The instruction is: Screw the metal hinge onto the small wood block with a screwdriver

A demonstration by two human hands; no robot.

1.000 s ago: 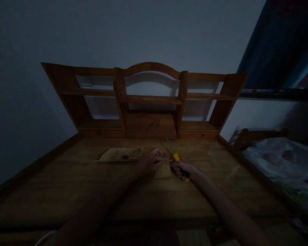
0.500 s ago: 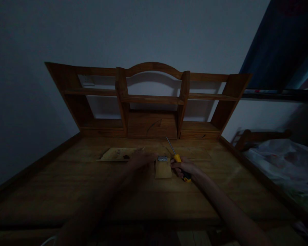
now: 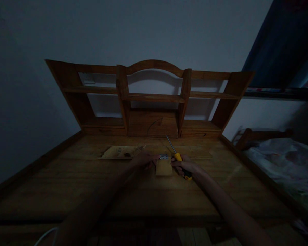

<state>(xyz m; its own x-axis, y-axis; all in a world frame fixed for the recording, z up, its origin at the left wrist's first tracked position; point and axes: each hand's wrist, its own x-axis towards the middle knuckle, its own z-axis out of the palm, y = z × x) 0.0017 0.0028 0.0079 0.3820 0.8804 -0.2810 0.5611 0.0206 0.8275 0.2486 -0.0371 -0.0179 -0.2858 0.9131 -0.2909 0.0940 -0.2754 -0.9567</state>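
Observation:
A small pale wooden block (image 3: 164,167) lies on the desk before me, with a silver metal hinge (image 3: 164,157) along its far edge. My left hand (image 3: 144,160) comes from the left, its fingers closed at the hinge's left end and the block's left side. Wrapped in my right hand (image 3: 184,165) is a screwdriver (image 3: 178,157) with a yellow and black handle, its shaft pointing up and away from the block. Fingertips of that hand also touch the block's right edge. Dim light hides the exact finger contact.
Beyond my left hand lies a flat pale wooden board (image 3: 115,152) with dark marks. Another thin board (image 3: 197,151) lies beyond my right hand. A wooden shelf unit (image 3: 154,98) stands at the desk's back. Raised edges flank the desk (image 3: 74,181); clear plastic sheeting (image 3: 282,157) is at right.
My left hand has moved slightly right and its fingers have closed in at the hinge. The right hand keeps the screwdriver in nearly the same place.

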